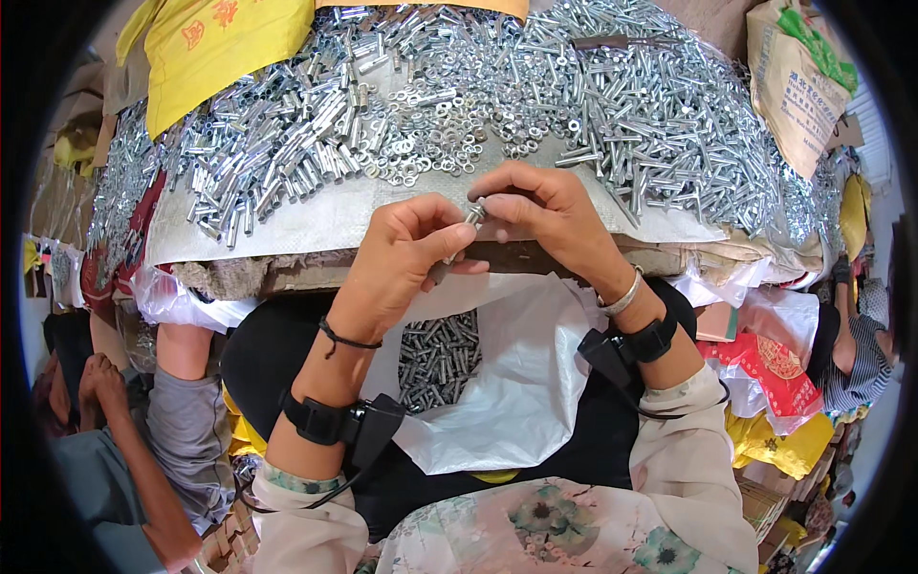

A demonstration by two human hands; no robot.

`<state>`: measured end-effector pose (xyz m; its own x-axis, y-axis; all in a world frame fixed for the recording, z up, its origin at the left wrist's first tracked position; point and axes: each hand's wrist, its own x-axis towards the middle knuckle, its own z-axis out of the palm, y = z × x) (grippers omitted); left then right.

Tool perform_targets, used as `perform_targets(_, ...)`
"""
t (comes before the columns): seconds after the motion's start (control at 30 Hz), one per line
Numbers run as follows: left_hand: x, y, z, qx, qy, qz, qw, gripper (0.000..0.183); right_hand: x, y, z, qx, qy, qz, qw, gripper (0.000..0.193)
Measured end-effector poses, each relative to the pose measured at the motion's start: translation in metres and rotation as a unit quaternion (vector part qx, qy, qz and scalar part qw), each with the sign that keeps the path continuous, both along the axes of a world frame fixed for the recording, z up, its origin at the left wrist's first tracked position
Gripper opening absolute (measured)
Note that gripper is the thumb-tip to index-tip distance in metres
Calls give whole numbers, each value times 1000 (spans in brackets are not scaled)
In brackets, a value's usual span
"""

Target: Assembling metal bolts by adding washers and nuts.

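Your left hand (402, 253) and right hand (540, 210) pinched one bolt (470, 216); washers (449, 134) and sleeves (277, 143) crowded the surface (316, 215) behind.

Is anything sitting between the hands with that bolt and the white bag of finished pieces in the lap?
Nothing visible does. The left hand and right hand pinch the small metal bolt at the table edge, and the open white bag lies directly below with only open air between.

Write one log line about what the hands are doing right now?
left hand: pinches bolt | right hand: fingers on bolt tip | lap: white bag of bolts | table: sleeves, washers, bolts
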<state>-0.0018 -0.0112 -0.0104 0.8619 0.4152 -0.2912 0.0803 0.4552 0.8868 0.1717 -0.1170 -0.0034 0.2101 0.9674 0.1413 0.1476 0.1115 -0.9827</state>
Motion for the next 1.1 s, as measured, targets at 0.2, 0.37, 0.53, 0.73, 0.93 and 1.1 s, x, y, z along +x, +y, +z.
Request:
perform_targets(0.2, 4, -11, -5, 268, -45, 67, 960, 9, -1, 8, -8, -16, -178, -51, 983, 21)
perform_targets(0.37, 1, -8, 0, 140, -87, 166, 972, 8, -68, -18, 14, 228, -316, 26, 921, 66)
perform_targets(0.53, -9, 4, 1, 177, -73, 97, 977, 9, -71, -30, 23, 256, -347, 53, 901, 50)
perform_targets(0.73, -30, -8, 43, 209, 115, -336, 911, 16, 7, -14, 9, 122, -372, -130, 911, 27)
perform_targets(0.93, -24, -7, 28, 312, 247, -107, 911, 16, 29, -14, -1, 101, -465, -186, 860, 17)
perform_targets(1.1, -41, 18, 31, 328, 244, -98, 907, 17, 44, -16, -7, -13, -625, -201, 754, 18)
